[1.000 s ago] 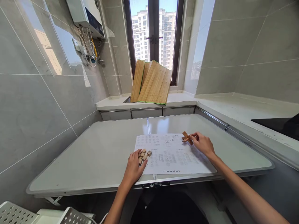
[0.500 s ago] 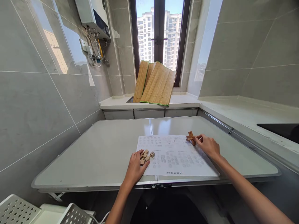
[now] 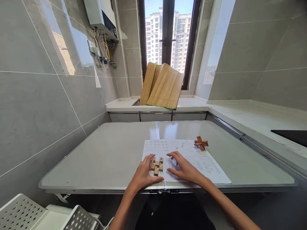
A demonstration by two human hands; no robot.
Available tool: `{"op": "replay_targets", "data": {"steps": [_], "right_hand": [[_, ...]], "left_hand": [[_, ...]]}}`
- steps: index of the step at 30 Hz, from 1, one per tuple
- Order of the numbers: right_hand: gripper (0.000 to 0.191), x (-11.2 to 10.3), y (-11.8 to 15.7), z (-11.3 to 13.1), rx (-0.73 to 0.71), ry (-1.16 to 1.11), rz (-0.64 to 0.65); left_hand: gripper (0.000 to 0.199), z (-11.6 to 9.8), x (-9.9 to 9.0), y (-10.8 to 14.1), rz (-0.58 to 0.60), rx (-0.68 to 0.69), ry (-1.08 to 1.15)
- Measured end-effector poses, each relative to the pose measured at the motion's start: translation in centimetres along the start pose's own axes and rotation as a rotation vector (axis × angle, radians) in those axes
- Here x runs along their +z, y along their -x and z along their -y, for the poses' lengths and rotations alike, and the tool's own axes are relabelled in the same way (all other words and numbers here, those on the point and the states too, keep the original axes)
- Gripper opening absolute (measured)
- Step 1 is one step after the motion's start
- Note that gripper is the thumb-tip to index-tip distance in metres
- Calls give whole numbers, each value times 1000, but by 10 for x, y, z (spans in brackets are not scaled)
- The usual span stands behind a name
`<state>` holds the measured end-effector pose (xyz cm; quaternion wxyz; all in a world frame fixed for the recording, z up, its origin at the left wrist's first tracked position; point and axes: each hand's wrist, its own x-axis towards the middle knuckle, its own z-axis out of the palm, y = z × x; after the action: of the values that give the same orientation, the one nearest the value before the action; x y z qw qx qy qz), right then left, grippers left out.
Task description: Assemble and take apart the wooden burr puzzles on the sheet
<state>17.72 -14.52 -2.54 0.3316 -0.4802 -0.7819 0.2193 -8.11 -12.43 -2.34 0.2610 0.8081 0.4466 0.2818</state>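
Note:
A light wooden block puzzle (image 3: 157,166), made of several notched pieces, lies on the printed paper sheet (image 3: 216,169). My left hand (image 3: 144,174) curves around its left side, thumb and fingers apart; whether the fingertips touch the wood is hard to tell. Just right of the pieces, my right hand (image 3: 183,167) hovers over the paper with fingers spread and nothing in them. At the sheet's far right corner sits a reddish-brown wooden cross-shaped puzzle (image 3: 200,143), with neither hand on it.
The paper lies on a white folding table (image 3: 96,159) with a seam down its middle. Behind it, a bamboo mat (image 3: 166,88) leans at the window. A white perforated rack (image 3: 21,210) stands at lower left, and a counter (image 3: 259,115) runs along the right.
My right hand has let go of the brown cross-shaped puzzle and moved left toward the light pieces. My left hand has opened wider around them, and the light pieces now sit closer together.

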Motion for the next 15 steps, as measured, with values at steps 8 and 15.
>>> {"op": "replay_targets", "data": {"steps": [8, 15], "right_hand": [[69, 40, -5, -2, 3, -147, -46], [61, 45, -6, -2, 87, -208, -171]], "left_hand": [[88, 1, 0, 0, -1, 80, 18], [83, 4, 1, -1, -11, 48, 73]]}}
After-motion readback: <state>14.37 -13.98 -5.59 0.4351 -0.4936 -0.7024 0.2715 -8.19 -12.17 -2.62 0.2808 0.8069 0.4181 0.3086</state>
